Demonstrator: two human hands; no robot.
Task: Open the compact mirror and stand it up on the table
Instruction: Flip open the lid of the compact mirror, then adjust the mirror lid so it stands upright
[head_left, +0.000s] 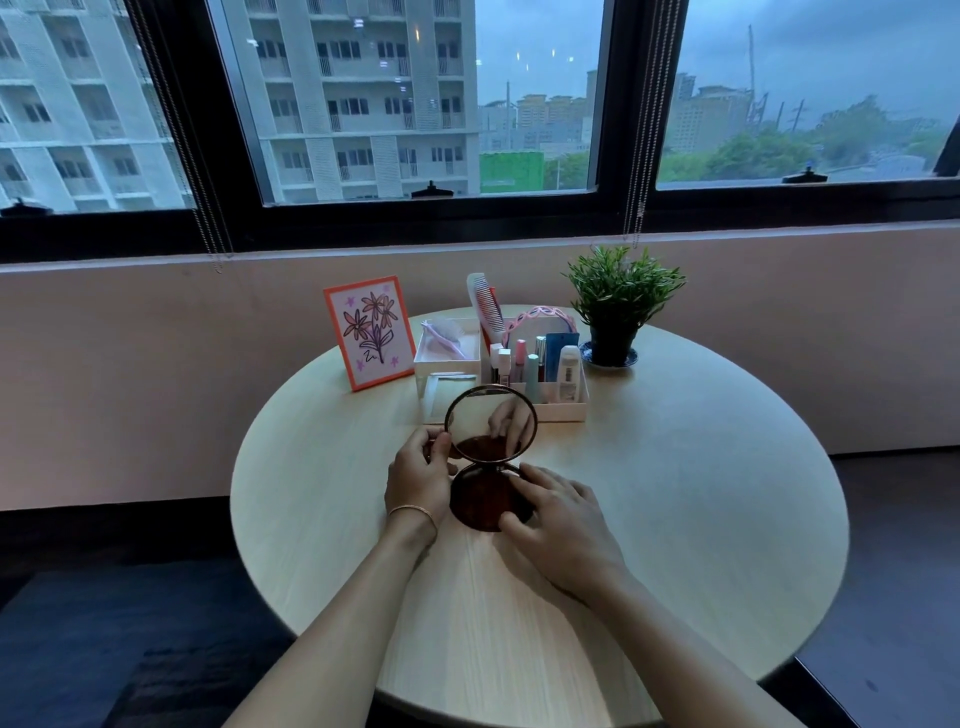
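The compact mirror (491, 457) sits open near the middle of the round, light wood bench (675, 493). Its dark lower half lies flat on the surface; the upper half stands upright from the hinge, glass facing the person, with fingers reflected in it.

The left hand (418, 475) is at the left rim of the upright half, thumb and fingers pinching that edge. A thin bracelet (413, 512) circles the left wrist.

The right hand (558, 512) lies palm down with fingers spread loosely, fingertips resting on the right side of the flat lower half. It covers part of that half; whether it presses down cannot be told.

Behind the mirror, toward the window, stands a white organiser (566, 408) holding small bottles and tubes upright, with a comb (485, 304) and a pink headband (540, 314) rising from it. The mirror's top rim overlaps the organiser's front in this view; contact cannot be told.

To the organiser's left an orange-framed flower drawing (369, 332) stands tilted back. To its right a potted plant (621, 301) rests on a small saucer, well apart from the mirror.
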